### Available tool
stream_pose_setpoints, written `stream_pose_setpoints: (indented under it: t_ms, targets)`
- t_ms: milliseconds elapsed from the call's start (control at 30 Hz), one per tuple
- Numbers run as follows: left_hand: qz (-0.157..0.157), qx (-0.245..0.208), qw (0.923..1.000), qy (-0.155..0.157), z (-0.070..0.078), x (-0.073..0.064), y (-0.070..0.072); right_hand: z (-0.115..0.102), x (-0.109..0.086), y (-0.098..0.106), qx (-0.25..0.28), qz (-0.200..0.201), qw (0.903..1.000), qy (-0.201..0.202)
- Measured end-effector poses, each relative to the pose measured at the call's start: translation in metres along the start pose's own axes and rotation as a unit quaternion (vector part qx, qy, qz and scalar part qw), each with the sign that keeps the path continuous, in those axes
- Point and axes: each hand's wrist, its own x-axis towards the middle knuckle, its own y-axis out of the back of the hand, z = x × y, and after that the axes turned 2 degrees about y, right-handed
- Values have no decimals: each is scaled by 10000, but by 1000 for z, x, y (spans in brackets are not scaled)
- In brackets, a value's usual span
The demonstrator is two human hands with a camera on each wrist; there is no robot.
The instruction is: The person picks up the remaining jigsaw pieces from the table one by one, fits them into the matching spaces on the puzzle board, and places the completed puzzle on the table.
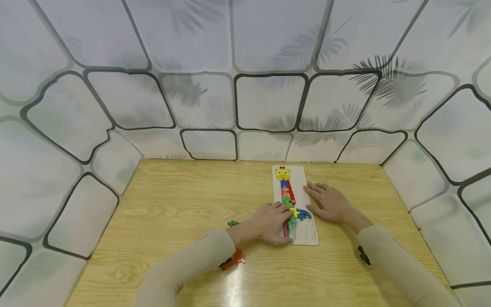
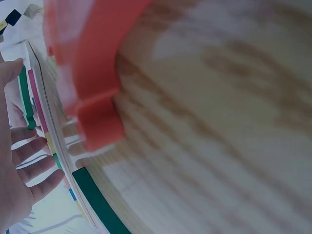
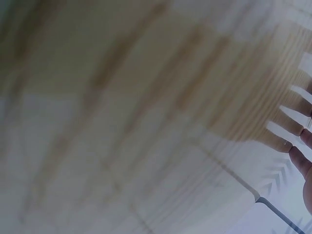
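A white puzzle board [image 1: 310, 233] lies on the table with a giraffe of coloured pieces in it, from a yellow head [image 1: 283, 173] down to a blue piece [image 1: 304, 214] and a green leg piece [image 1: 292, 228]. My left hand [image 1: 270, 224] reaches over the board's lower left part, fingers spread over the pieces and covering some of them. The left wrist view shows its fingers [image 2: 35, 168] extended along the pieces. At the board's right edge rests my right hand [image 1: 330, 204], its fingers straight and fingertips on the rim.
Beside my left forearm lie a red-orange puzzle piece [image 1: 235, 260] and a green piece [image 1: 232, 223] on the wooden table [image 1: 184, 200]. A patterned white wall [image 1: 207, 100] encloses the table at the back and sides.
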Motion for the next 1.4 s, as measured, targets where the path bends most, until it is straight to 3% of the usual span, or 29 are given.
stream_pose_setpoints:
  t_ms: [433, 1400]
  targets:
    - [159, 190, 9997, -42, 1, 5, -5, 0, -1, 0, 36, -11, 10000, -19]
    - [179, 307, 9993, -121, 0, 10, -9, 1, -1, -1, 49, 5, 10000, -13]
